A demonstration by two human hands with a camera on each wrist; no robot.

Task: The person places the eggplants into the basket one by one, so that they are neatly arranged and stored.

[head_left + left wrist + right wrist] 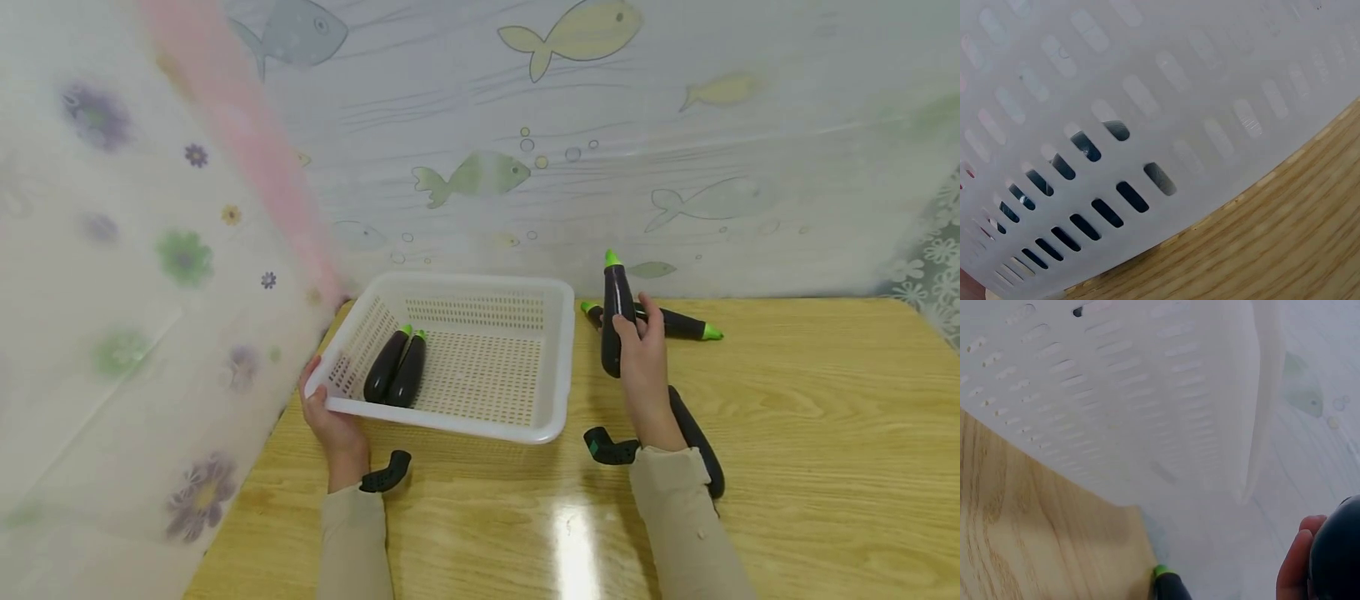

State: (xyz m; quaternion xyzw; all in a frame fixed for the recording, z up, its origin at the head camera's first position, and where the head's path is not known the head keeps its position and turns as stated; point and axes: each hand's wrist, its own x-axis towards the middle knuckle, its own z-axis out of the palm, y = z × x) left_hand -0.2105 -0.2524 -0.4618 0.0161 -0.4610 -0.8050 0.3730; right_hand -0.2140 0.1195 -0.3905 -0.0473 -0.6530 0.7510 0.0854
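Note:
A white plastic basket point(480, 427) with slotted walls stands left of centre in the head view. My left hand point(333, 425) grips its left rim, thumb over the edge. Inside, at the left end, two dark eggplants point(386, 367) with green tips lie side by side. My right hand point(641, 358) holds another eggplant point(617, 292) upright, green tip up, just right of the basket. In the right wrist view, only that eggplant's dark rounded part point(1338, 556) and some fingertips point(1294, 565) show. The left wrist view shows the basket's slotted wall point(1210, 87), with dark shapes behind several slots.
Behind my right hand, an eggplant point(678, 323) lies on the wooden table point(825, 417), and a green tip point(587, 307) shows at its left. Another dark eggplant point(697, 442) lies beside my right forearm. A fish-patterned curtain point(480, 108) hangs along the back.

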